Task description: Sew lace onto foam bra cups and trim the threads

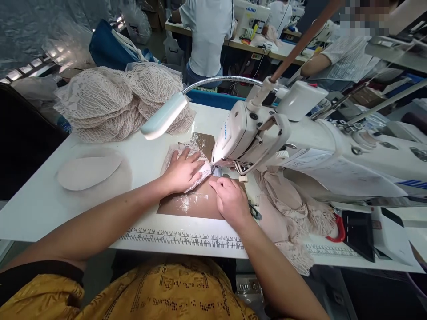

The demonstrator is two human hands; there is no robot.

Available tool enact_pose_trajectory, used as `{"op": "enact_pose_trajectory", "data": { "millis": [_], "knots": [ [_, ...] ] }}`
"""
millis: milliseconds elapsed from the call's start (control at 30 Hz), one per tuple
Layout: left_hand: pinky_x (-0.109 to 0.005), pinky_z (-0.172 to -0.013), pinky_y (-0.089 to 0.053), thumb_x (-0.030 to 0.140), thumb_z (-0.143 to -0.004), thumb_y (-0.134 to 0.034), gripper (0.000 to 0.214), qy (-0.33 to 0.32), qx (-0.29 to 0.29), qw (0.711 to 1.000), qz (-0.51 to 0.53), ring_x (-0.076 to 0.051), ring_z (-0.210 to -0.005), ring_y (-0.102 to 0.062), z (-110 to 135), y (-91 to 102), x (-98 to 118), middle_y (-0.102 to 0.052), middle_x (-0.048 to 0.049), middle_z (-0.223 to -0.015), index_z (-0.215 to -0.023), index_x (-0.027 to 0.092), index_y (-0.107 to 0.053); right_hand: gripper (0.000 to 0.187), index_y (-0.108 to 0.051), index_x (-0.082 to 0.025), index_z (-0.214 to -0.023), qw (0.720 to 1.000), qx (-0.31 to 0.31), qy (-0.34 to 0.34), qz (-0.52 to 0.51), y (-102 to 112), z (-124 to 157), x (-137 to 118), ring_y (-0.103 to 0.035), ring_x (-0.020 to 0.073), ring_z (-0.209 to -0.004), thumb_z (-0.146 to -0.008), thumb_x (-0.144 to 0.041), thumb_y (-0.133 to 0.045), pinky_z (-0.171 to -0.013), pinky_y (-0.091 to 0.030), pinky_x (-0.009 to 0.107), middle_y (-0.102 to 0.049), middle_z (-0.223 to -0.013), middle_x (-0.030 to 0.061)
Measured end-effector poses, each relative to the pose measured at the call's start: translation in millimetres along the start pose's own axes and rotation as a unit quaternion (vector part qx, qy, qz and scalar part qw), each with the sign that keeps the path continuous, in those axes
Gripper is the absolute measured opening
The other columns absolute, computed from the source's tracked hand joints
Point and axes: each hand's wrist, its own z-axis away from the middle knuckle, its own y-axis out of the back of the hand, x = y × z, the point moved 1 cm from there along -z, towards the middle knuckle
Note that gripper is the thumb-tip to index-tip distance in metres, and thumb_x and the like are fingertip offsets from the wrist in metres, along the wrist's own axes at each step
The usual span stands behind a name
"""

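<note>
My left hand [183, 171] lies flat with fingers spread on a pale lace piece [173, 154], pressing it down just left of the needle of the white sewing machine [253, 133]. My right hand [230, 200] rests in front of the needle with its fingers curled, knuckles up, pinching the near edge of the lace; what the fingertips grip is hidden. Both hands sit over a shiny brown plate [190, 205] set into the white table [43, 200].
A heap of lace cups [113, 100] stands at the back left, a flat beige pad [88, 171] lies at the left. Sewn beige fabric [293, 213] hangs right of the needle. A lamp [163, 116] hovers above. Other people work at tables behind.
</note>
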Motion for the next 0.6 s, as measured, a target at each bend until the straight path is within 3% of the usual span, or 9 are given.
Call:
{"op": "enact_pose_trajectory", "data": {
  "millis": [100,200,300,400,500,600],
  "knots": [
    [-0.075,-0.104,-0.023,0.027,-0.086,-0.057,0.039,-0.075,-0.071,0.992,0.072,-0.043,-0.138,-0.032,15,11.4,-1,-0.048,-0.0096,-0.145,-0.124,0.024,-0.063,0.038,-0.070,-0.020,-0.108,0.998,0.038,0.017,-0.055,2,3,2,-0.056,0.0195,-0.083,-0.085,-0.005,-0.044,-0.076,-0.044,0.030,-0.066,-0.095,0.0064],
    [-0.065,-0.112,-0.022,0.027,-0.085,-0.060,0.029,-0.204,-0.138,0.954,0.172,-0.035,-0.139,-0.036,39,23.0,11,-0.056,-0.0040,-0.139,-0.113,0.028,-0.070,0.036,-0.070,-0.019,-0.106,0.990,0.079,0.032,-0.116,4,5,4,-0.060,0.0196,-0.089,-0.086,-0.007,-0.044,-0.079,-0.047,0.030,-0.068,-0.096,0.0069],
    [-0.054,-0.115,-0.029,0.024,-0.087,-0.061,0.022,-0.250,-0.124,0.924,0.260,-0.027,-0.134,-0.046,58,35.7,26,-0.066,-0.0045,-0.126,-0.106,0.027,-0.072,0.032,-0.071,-0.017,-0.103,0.978,0.121,0.042,-0.162,5,6,6,-0.062,0.0190,-0.090,-0.088,-0.010,-0.044,-0.082,-0.049,0.031,-0.070,-0.096,0.0069],
    [-0.043,-0.108,-0.043,0.021,-0.088,-0.058,0.022,-0.215,-0.042,0.920,0.324,-0.023,-0.119,-0.059,60,45.1,29,-0.070,-0.0090,-0.116,-0.106,0.020,-0.071,0.029,-0.071,-0.017,-0.102,0.972,0.136,0.055,-0.183,5,7,7,-0.063,0.0190,-0.090,-0.089,-0.012,-0.045,-0.082,-0.049,0.032,-0.071,-0.096,0.0069],
    [-0.038,-0.099,-0.050,0.019,-0.089,-0.052,0.026,-0.127,0.025,0.947,0.294,-0.021,-0.110,-0.063,44,43.4,18,-0.070,-0.0102,-0.115,-0.109,0.017,-0.069,0.029,-0.070,-0.016,-0.105,0.972,0.116,0.084,-0.184,4,8,5,-0.061,0.0195,-0.088,-0.089,-0.013,-0.045,-0.080,-0.048,0.032,-0.070,-0.094,0.0077],
    [-0.036,-0.092,-0.051,0.017,-0.082,-0.052,0.039,-0.070,-0.004,0.980,0.188,-0.023,-0.106,-0.063,22,33.2,5,-0.067,-0.0104,-0.118,-0.119,0.016,-0.064,0.029,-0.069,-0.018,-0.109,0.978,0.060,0.133,-0.152,5,7,0,-0.058,0.0205,-0.086,-0.088,-0.018,-0.049,-0.076,-0.044,0.032,-0.068,-0.093,0.0072]
  ]
}}
